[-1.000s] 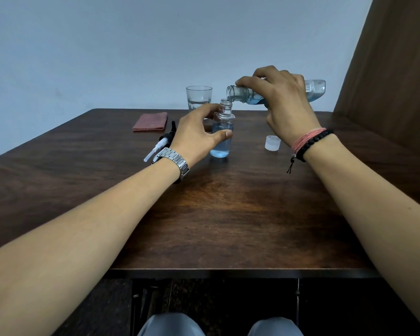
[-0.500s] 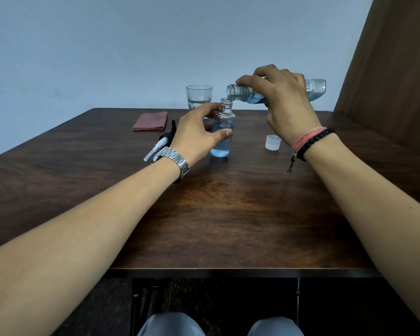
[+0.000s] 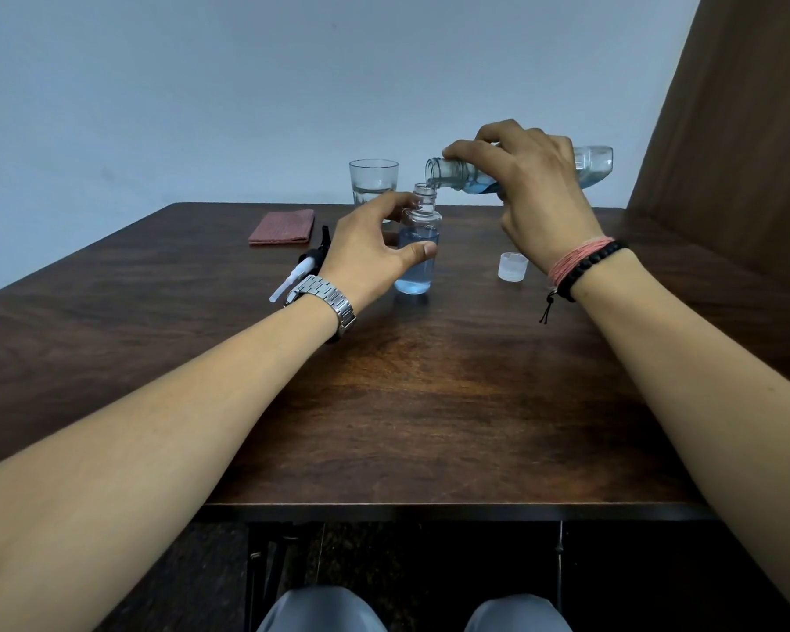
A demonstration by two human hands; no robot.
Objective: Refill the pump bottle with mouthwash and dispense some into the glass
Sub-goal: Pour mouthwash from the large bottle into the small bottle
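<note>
A small clear pump bottle [image 3: 417, 266] stands upright on the table with its neck uncapped and blue liquid filling its lower part. My left hand [image 3: 369, 254] is wrapped around it from the left. My right hand [image 3: 533, 193] holds the mouthwash bottle [image 3: 594, 168] tipped almost level, its mouth directly above the small bottle's neck. Blue mouthwash lies along the tipped bottle's lower side. A drinking glass [image 3: 373, 181] stands behind my left hand. The pump head [image 3: 303, 266], black and white, lies on the table left of my wrist.
A translucent white cap [image 3: 513, 266] sits on the dark wooden table [image 3: 429, 403] under my right wrist. A folded reddish cloth [image 3: 283, 226] lies at the back left. A brown panel stands along the right side.
Both hands and both bottles hold nearly the same pose; the mouthwash bottle stays tipped over the small bottle's neck.
</note>
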